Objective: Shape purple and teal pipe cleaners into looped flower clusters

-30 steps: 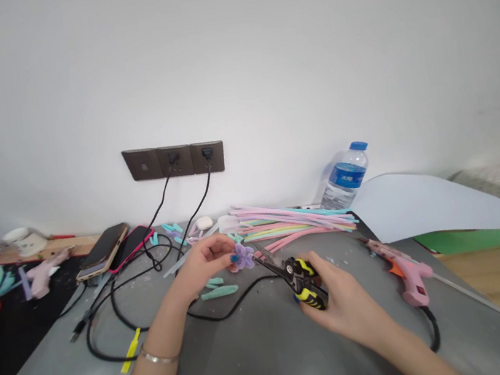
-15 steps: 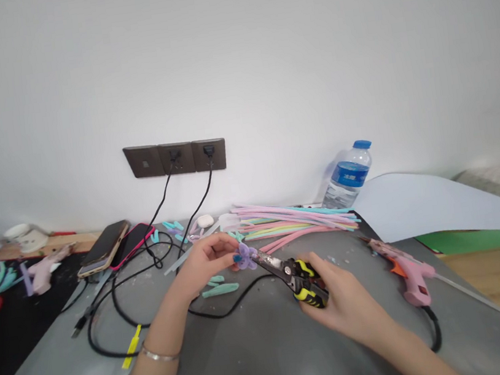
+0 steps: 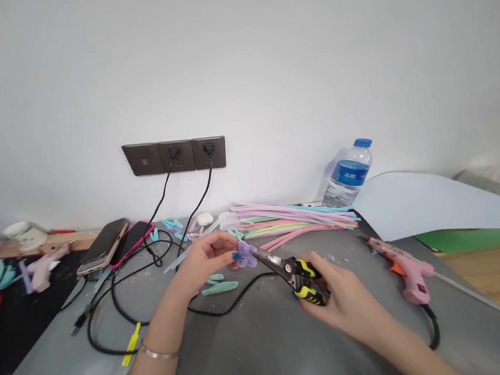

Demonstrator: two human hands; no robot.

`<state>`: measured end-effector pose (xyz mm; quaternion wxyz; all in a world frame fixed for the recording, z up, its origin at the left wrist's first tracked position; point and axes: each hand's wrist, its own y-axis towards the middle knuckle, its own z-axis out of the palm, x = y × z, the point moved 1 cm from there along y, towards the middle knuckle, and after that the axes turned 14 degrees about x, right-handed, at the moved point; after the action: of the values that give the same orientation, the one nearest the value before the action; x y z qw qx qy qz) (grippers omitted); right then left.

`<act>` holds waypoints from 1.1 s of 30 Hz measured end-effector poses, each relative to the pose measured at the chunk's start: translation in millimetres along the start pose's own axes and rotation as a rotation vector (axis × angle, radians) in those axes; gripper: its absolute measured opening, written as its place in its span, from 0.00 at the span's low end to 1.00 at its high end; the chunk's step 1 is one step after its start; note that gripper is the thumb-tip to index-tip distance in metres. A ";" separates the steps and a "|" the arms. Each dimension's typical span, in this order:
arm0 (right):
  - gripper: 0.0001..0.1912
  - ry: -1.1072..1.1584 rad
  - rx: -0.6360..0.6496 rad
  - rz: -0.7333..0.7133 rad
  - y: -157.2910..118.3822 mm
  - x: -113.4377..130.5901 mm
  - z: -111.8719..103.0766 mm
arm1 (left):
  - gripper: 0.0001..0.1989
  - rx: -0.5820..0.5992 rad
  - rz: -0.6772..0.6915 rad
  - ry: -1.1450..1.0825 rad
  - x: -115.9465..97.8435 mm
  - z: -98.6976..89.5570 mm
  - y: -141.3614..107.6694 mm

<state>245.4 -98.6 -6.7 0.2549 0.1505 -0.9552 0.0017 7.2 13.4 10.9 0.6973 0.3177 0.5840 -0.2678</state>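
The left hand point(image 3: 211, 258) is pinching a purple flower point(image 3: 246, 260) mid-scene; the right hand point(image 3: 346, 295) is gripping pliers point(image 3: 294, 273), their tips meeting it. Far right, a bottle point(image 3: 363, 155) is bearing a blue label point(image 3: 354, 173), its white characters too small to read.

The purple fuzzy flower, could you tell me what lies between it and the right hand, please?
In the head view, black-and-yellow metal pliers reach from the right hand to the flower.

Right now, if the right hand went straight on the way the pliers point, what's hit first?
The purple flower: the tips of the pliers in the right hand overlap it in view, though depth leaves contact unclear. The left hand, holding the flower, looks next.
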 end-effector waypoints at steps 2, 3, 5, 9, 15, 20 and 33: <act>0.15 0.002 0.002 -0.002 -1.3 -0.5 0.6 | 0.08 0.004 0.001 0.004 0.0 -0.3 -0.2; 0.15 0.002 0.002 -0.005 -1.8 -0.9 1.0 | 0.08 0.003 0.001 0.006 -0.1 -0.4 -0.3; 0.15 0.002 -0.001 -0.011 -2.6 -1.6 1.7 | 0.09 -0.002 0.001 0.008 -0.5 0.0 -0.3; 0.15 0.020 -0.002 -0.017 -2.5 -1.5 2.1 | 0.10 -0.011 0.000 -0.006 -1.9 1.6 0.0; 0.14 0.090 0.010 -0.028 -1.6 2.0 1.7 | 0.12 0.000 0.003 -0.018 -3.2 2.1 -0.8; 0.13 0.171 0.055 -0.017 -1.4 4.1 3.1 | 0.12 0.020 0.000 -0.021 -2.8 0.7 -2.9; 0.14 0.162 0.072 -0.006 -2.2 7.2 -0.1 | 0.09 0.024 0.070 0.060 -2.5 1.4 -2.4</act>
<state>240.2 -102.7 -3.2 0.3260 0.1616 -0.9303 0.0474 5.9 10.7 13.2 0.6846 0.3540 0.5899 -0.2409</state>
